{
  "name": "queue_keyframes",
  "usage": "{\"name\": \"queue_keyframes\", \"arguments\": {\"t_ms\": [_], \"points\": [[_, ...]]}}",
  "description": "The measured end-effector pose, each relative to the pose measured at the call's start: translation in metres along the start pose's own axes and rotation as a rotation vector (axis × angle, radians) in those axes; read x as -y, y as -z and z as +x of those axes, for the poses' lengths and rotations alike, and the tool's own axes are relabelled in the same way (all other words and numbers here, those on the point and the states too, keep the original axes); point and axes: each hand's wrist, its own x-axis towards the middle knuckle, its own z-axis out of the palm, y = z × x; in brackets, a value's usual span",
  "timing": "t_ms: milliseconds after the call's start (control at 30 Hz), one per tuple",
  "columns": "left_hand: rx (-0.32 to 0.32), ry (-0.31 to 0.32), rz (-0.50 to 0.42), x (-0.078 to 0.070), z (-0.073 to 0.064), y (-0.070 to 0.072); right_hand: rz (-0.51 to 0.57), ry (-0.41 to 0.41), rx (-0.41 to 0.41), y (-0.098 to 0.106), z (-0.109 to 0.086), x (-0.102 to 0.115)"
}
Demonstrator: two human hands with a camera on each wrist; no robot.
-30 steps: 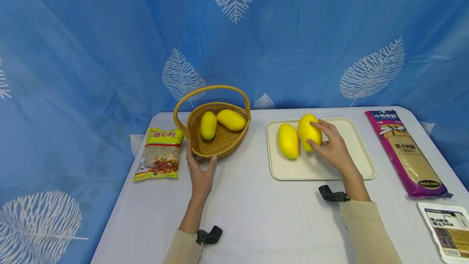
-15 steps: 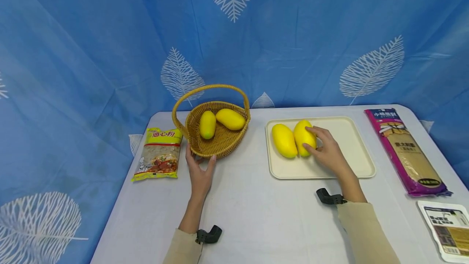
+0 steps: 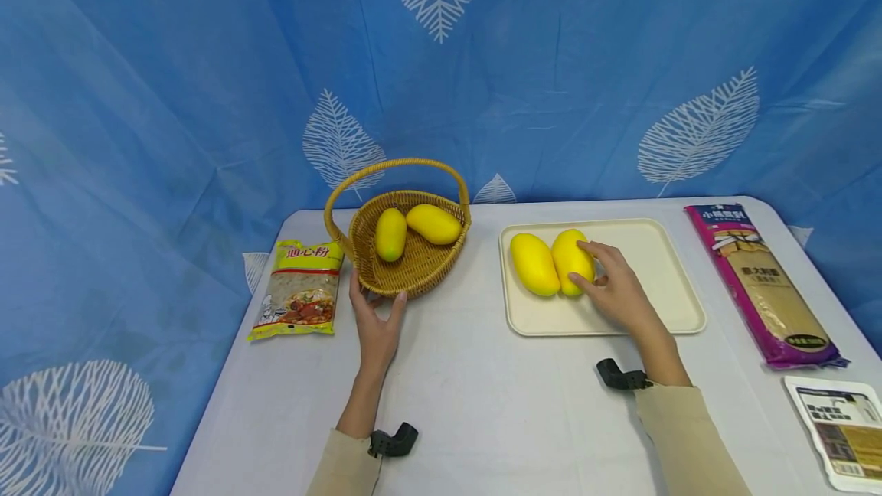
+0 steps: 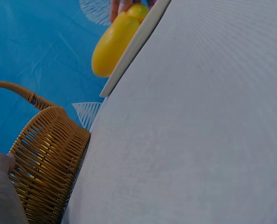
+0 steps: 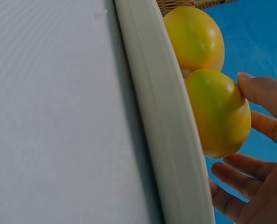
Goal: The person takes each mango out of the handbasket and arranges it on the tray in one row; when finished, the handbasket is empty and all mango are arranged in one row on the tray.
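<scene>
My left hand [image 3: 375,327] holds the near left side of a wicker basket [image 3: 413,278], thumb against its front and fingers round its left side. Two yellow mangoes, one upright [image 3: 391,236] and one slanted [image 3: 434,224], lie in the basket. On a cream tray [image 3: 641,312] two larger mangoes lie side by side, touching. My right hand [image 3: 616,289] pinches the right-hand mango [image 3: 568,257] between thumb and fingers; the left-hand mango [image 3: 534,266] is untouched. In the right wrist view the thumb meets the upper side of the held mango [image 5: 220,116], while other fingers are spread below it.
A yellow pasta bag [image 3: 299,293] lies left of the basket. Right of the tray is a long purple noodle packet [image 3: 765,285], with a white-edged flat package [image 3: 841,431] nearer the front. A blue leaf-patterned curtain [image 3: 551,98] hangs behind the white table [image 3: 503,412].
My right hand has shifted left and lowered its mango onto the tray against the other one, which has moved left and tilted. The left hand and basket stay in place.
</scene>
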Motion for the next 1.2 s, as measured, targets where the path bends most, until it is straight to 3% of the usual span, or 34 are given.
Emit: {"name": "queue_keyframes", "arguments": {"t_ms": [633,800,900,967,1200], "points": [[0.002,-0.006,-0.004,-0.002,0.000,0.000,0.003,0.042,-0.032,0.006,-0.007,-0.004],[0.003,0.015,0.013,-0.003,0.000,0.000,-0.006,0.027,-0.040,0.012,-0.006,0.000],[0.003,0.019,0.006,-0.002,0.000,0.000,-0.003,0.057,-0.068,0.019,-0.001,0.008],[0.002,0.010,-0.002,0.002,0.001,0.000,-0.004,0.097,-0.090,0.025,0.005,0.015],[-0.011,-0.025,-0.004,0.039,0.006,-0.003,0.000,0.201,-0.094,0.035,0.026,0.058]]}}
